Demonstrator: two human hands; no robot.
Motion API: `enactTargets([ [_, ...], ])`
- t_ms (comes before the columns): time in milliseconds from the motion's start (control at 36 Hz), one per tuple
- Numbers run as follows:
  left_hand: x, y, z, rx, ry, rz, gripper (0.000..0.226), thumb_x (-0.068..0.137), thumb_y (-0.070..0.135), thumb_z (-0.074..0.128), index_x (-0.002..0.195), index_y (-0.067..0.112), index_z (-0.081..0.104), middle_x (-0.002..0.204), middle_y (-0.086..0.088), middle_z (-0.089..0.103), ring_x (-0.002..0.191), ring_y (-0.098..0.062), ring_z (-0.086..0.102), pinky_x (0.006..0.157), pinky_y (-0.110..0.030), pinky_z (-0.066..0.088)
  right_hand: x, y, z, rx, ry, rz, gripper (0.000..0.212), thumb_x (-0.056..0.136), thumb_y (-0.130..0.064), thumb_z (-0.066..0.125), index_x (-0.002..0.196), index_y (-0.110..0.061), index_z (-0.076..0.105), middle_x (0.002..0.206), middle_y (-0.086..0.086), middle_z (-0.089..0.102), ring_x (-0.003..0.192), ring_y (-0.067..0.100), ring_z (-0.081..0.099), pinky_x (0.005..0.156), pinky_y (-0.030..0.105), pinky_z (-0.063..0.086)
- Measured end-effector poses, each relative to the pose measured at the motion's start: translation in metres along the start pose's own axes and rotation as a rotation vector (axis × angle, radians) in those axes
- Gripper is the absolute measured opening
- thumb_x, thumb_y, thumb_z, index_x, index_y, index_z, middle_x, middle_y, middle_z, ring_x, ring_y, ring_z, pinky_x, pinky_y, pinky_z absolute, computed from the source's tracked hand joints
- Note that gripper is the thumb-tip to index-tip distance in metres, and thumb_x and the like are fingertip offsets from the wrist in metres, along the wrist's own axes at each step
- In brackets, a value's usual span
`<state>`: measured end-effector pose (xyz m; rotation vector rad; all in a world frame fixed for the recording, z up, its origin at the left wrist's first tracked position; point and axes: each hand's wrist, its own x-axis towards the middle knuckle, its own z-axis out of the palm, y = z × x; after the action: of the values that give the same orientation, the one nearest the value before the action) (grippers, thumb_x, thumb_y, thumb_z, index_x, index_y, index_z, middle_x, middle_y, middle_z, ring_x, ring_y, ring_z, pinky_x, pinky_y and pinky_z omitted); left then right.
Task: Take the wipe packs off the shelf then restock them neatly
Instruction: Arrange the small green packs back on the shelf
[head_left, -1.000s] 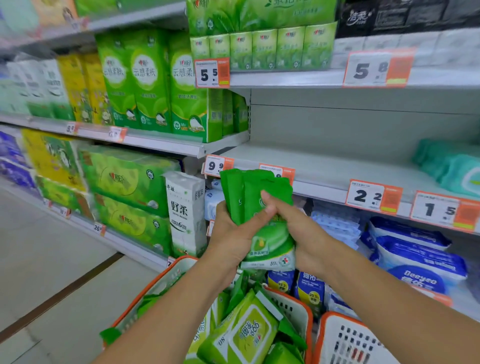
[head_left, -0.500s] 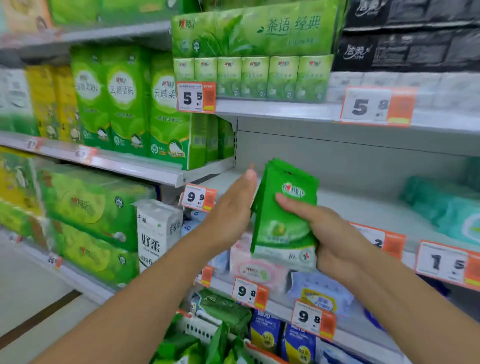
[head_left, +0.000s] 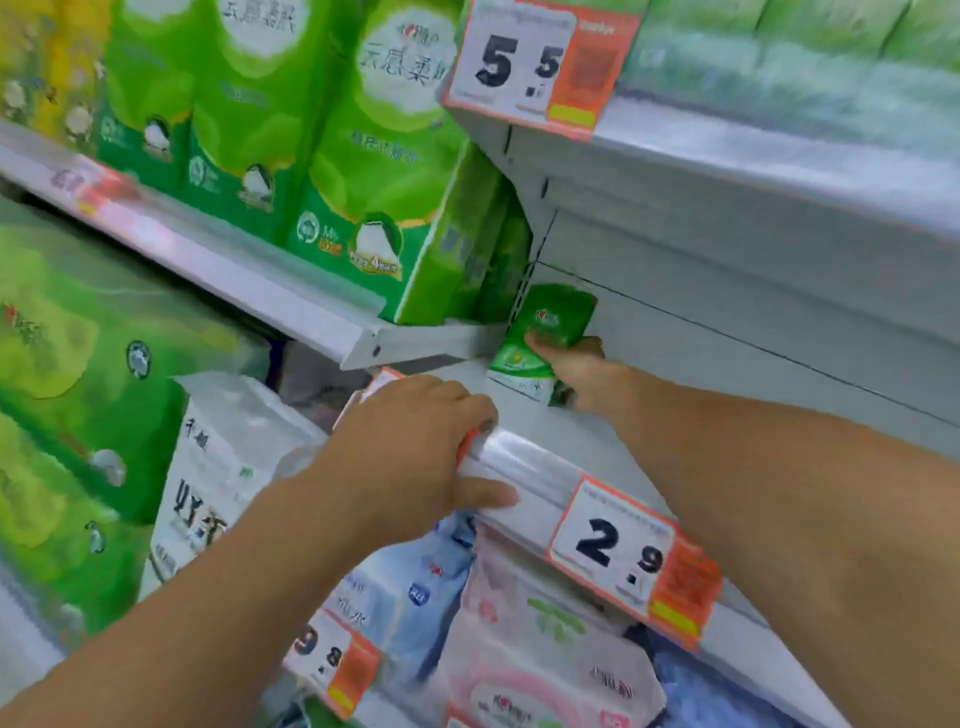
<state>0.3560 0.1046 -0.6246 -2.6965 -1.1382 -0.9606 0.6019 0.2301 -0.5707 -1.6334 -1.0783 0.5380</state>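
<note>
Green wipe packs (head_left: 545, 338): a small stack stands tilted at the back left corner of the grey shelf (head_left: 524, 410), against the back panel and just beside the upright post.
Right hand (head_left: 576, 371): reaches deep onto the shelf; its thumb lies across the front pack and the fingers wrap behind, clamping the stack.
Left hand (head_left: 410, 452): rests on the shelf's front edge rail, fingers curled over the top, thumb stretched along the rail's face, gripping it.
Price tags: an orange and white tag marked 2.9 (head_left: 631, 561) hangs on that rail to the right of the left hand; a tag marked 5.5 (head_left: 540, 67) sits on the shelf above.
Neighbouring bay, left: tall green tissue packs (head_left: 363, 171) stand on a higher shelf; a white tissue pack (head_left: 218, 473) stands below.
Below the rail: pale blue (head_left: 405, 582) and pink wipe packs (head_left: 540, 654), blurred.
</note>
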Motion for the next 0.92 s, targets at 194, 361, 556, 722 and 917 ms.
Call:
enactTargets([
  [194, 0.002, -0.008, 0.005, -0.012, 0.032, 0.029, 0.058, 0.070, 0.091, 0.036, 0.098, 0.041, 0.046, 0.091, 0.018, 0.051, 0.092, -0.009, 0.045, 0.081, -0.027, 0.028, 0.029, 0.004, 0.029, -0.128, -0.012, -0.049, 0.088, 0.064, -0.045, 0.091, 0.128, -0.010, 0.043, 0.121, 0.007, 0.063, 0.100, 0.023, 0.065, 0.092, 0.044, 0.057],
  [361, 0.001, -0.007, 0.005, -0.038, 0.024, 0.024, 0.069, 0.070, 0.089, 0.026, 0.112, 0.040, 0.053, 0.103, 0.018, 0.056, 0.104, -0.010, 0.047, 0.090, -0.025, 0.025, 0.045, 0.012, 0.034, -0.222, -0.007, 0.000, 0.093, 0.044, -0.040, 0.099, 0.122, -0.015, 0.054, 0.113, 0.005, 0.068, 0.099, 0.024, 0.066, 0.088, 0.040, 0.059],
  [556, 0.002, -0.009, 0.008, 0.006, 0.002, 0.037, 0.073, 0.070, 0.089, 0.021, 0.117, 0.041, 0.049, 0.108, 0.018, 0.054, 0.106, -0.010, 0.045, 0.091, -0.025, 0.020, 0.047, 0.005, 0.040, -0.299, 0.026, 0.074, 0.086, 0.080, -0.070, 0.063, 0.139, -0.010, 0.045, 0.127, 0.012, 0.061, 0.103, 0.029, 0.061, 0.089, 0.035, 0.052],
  [722, 0.001, -0.005, 0.003, 0.020, -0.015, 0.033, 0.071, 0.073, 0.086, 0.022, 0.122, 0.041, 0.046, 0.111, 0.018, 0.052, 0.110, -0.010, 0.041, 0.093, -0.024, 0.015, 0.036, -0.014, 0.034, -0.375, -0.053, 0.100, 0.072, 0.099, -0.064, 0.037, 0.145, -0.008, 0.043, 0.138, 0.010, 0.052, 0.126, 0.031, 0.050, 0.102, 0.033, 0.040],
  [917, -0.010, 0.003, 0.000, 0.041, 0.014, 0.027, 0.076, 0.086, 0.078, 0.032, 0.148, 0.033, 0.033, 0.142, 0.010, 0.044, 0.136, -0.017, 0.033, 0.111, -0.026, 0.010, -0.007, -0.044, 0.017, -0.306, -0.045, 0.154, 0.078, 0.099, -0.065, 0.033, 0.157, -0.013, 0.022, 0.161, 0.014, 0.028, 0.143, 0.035, 0.034, 0.113, 0.053, 0.035],
])
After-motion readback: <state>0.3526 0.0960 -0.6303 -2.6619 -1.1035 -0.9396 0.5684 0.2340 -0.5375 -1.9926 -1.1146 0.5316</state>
